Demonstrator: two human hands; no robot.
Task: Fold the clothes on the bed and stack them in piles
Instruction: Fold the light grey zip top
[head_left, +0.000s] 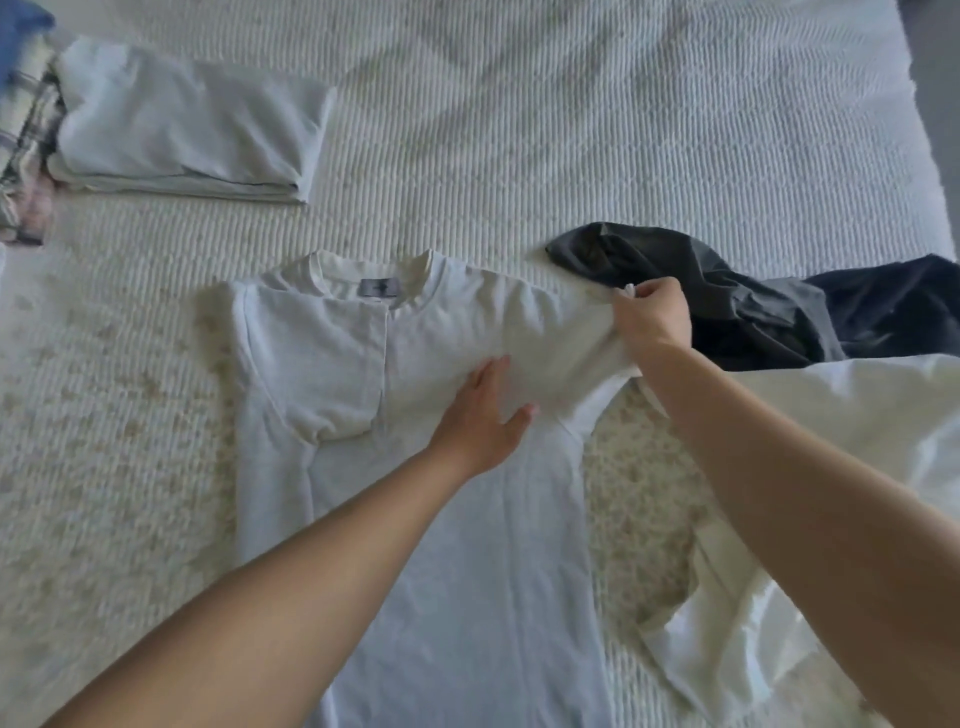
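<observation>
A white T-shirt (363, 467) lies flat on the bed, collar away from me, with its left sleeve folded inward over the chest. My left hand (488, 415) presses flat on the shirt's chest, fingers straight. My right hand (652, 317) pinches the end of the right sleeve and holds it a little above the bed. A pile of folded white clothes (192, 130) sits at the far left.
A crumpled dark grey garment (727, 301) lies just behind my right hand. Another white garment (831, 467) is bunched at the right under my forearm. Plaid and blue fabrics (26, 130) sit at the left edge. The ribbed white bedspread (571, 130) stretches beyond.
</observation>
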